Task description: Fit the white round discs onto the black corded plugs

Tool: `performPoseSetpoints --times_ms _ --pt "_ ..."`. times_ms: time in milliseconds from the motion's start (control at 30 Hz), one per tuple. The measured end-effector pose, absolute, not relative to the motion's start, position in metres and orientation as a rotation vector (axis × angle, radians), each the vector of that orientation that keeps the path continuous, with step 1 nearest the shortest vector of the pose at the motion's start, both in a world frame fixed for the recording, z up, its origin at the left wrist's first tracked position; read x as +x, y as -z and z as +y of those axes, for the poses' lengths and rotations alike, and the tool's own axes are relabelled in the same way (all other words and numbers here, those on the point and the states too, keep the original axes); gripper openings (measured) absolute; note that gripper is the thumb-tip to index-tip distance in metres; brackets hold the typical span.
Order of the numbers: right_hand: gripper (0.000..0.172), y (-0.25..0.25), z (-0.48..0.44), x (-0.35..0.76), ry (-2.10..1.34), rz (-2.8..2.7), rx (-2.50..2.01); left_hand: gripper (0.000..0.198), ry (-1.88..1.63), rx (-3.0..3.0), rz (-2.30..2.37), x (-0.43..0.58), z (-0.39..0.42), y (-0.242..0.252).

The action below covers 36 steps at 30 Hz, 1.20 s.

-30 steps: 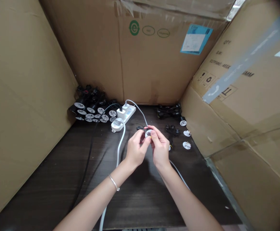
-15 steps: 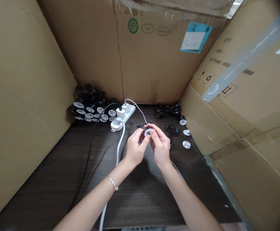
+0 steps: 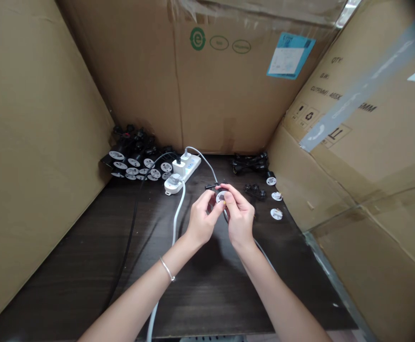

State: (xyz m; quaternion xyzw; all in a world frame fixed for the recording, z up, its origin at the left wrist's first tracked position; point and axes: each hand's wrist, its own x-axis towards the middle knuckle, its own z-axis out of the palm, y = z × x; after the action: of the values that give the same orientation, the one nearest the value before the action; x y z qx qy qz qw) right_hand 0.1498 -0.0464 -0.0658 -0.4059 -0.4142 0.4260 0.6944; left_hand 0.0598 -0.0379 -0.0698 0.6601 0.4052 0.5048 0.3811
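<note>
My left hand (image 3: 203, 219) and my right hand (image 3: 239, 213) pinch a round white connector (image 3: 221, 197) between their fingertips, above the dark wooden table (image 3: 207, 304). Its back is partly hidden by my fingers. A short black lead (image 3: 211, 186) sticks out just beyond the connector. A thin white cable (image 3: 174, 223) runs along the table left of my left hand, and a similar cable (image 3: 264, 254) passes under my right forearm. A white power strip (image 3: 190, 167) with plugs in it stands beyond my hands.
Several round white connectors (image 3: 132, 167) with black parts are heaped at the far left. Black cords (image 3: 250, 164) lie at the back right, with several loose connectors (image 3: 276, 196) near the right wall. A black cable (image 3: 132, 232) trails left. Cardboard walls (image 3: 39, 142) surround the table.
Both hands stay together around the connector, which has shifted only slightly. The black lead beyond it now shows more clearly.
</note>
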Motion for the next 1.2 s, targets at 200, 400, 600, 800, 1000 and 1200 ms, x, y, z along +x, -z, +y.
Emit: performPoseSetpoints --times_ms 200,400,600,800,1000,1200 --pt "0.021 0.063 -0.047 0.15 -0.907 -0.956 -0.922 0.017 -1.289 1.653 1.003 0.06 -0.038 0.069" --pt "0.023 0.061 -0.045 0.152 -1.032 -0.968 -0.863 0.017 -1.296 1.71 1.07 0.059 -0.037 0.066" --pt "0.022 0.06 -0.046 0.152 -1.085 -0.955 -0.819 0.016 -1.32 1.808 1.141 0.06 -0.038 0.067" --pt "0.017 0.061 -0.045 0.153 -1.048 -0.945 -0.828 0.014 -1.326 1.813 1.135 0.061 -0.039 0.067" --pt "0.022 0.06 -0.043 0.154 -1.071 -0.945 -0.854 0.019 -1.238 1.701 1.035 0.056 -0.033 0.066" --pt "0.033 0.054 -0.039 0.163 -1.256 -0.925 -0.759 0.024 -1.141 1.588 0.889 0.045 -0.024 0.06"
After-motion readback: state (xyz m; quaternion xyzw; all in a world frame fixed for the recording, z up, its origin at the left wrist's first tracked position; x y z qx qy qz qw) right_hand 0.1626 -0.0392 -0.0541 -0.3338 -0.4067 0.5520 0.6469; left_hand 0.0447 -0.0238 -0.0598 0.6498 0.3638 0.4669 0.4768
